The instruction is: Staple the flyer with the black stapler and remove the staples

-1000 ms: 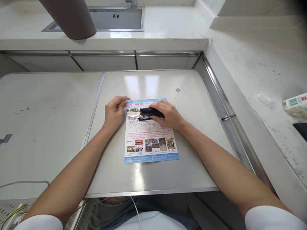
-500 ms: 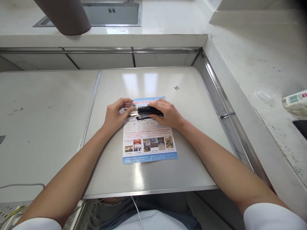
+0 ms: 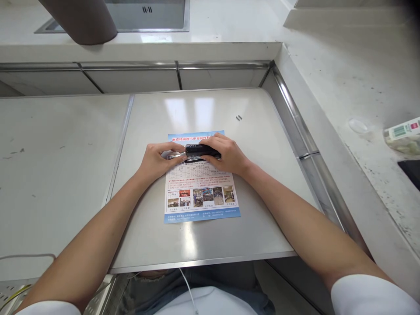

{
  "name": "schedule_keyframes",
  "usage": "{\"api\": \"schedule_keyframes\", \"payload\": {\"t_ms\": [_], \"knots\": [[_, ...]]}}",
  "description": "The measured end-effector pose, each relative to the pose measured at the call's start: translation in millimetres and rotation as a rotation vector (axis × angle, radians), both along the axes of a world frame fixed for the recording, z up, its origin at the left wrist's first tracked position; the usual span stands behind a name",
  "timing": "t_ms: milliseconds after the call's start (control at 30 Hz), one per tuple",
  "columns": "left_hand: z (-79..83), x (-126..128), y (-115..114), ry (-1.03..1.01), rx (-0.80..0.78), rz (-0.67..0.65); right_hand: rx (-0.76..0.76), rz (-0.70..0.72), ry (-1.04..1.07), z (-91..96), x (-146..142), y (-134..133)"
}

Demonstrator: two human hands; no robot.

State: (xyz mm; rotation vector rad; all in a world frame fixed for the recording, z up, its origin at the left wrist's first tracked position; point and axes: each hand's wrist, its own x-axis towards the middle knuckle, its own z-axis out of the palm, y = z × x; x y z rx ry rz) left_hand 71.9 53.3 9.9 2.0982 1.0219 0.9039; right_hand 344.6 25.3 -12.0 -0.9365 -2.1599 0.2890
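A colour-printed flyer (image 3: 201, 192) lies flat on a steel table (image 3: 203, 240). Across its upper part rests a black stapler (image 3: 201, 151). My right hand (image 3: 227, 154) is wrapped over the stapler's right end and holds it down. My left hand (image 3: 156, 159) is at the stapler's left end, its fingers pinched on the silvery metal part (image 3: 175, 155) that sticks out there. Both hands rest on the flyer's top third.
Two small loose staple pieces (image 3: 239, 117) lie on the table behind the flyer. A brown cylinder (image 3: 80, 22) and a sink (image 3: 131, 15) stand on the raised counter at the back. A labelled packet (image 3: 403, 133) lies on the right counter. A white cable (image 3: 188, 288) hangs near my lap.
My left hand has moved right from the flyer's top-left corner to the stapler's left end and closed on its metal part. The right hand stays on the stapler.
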Motion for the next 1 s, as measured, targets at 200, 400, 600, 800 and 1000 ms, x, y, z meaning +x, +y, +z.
{"api": "schedule_keyframes", "payload": {"t_ms": [200,400,600,800,1000], "knots": [[3.1,0.5,-1.9,0.016,0.054,-0.055,0.000,0.002,0.006,0.6,0.0,-0.6],[1.5,0.6,0.5,0.102,0.198,-0.083,-0.030,-0.005,-0.010,1.3,0.0,-0.4],[2.4,-0.8,1.6,0.127,0.208,-0.103,-0.044,-0.010,-0.016,2.7,-0.2,-0.6],[-0.1,-2.7,3.8,0.098,0.206,-0.130,-0.021,-0.007,-0.008,1.3,0.0,-0.1],[-0.1,-4.3,4.6,0.165,0.256,-0.170,-0.047,-0.008,-0.006,1.0,0.3,0.0]]}}
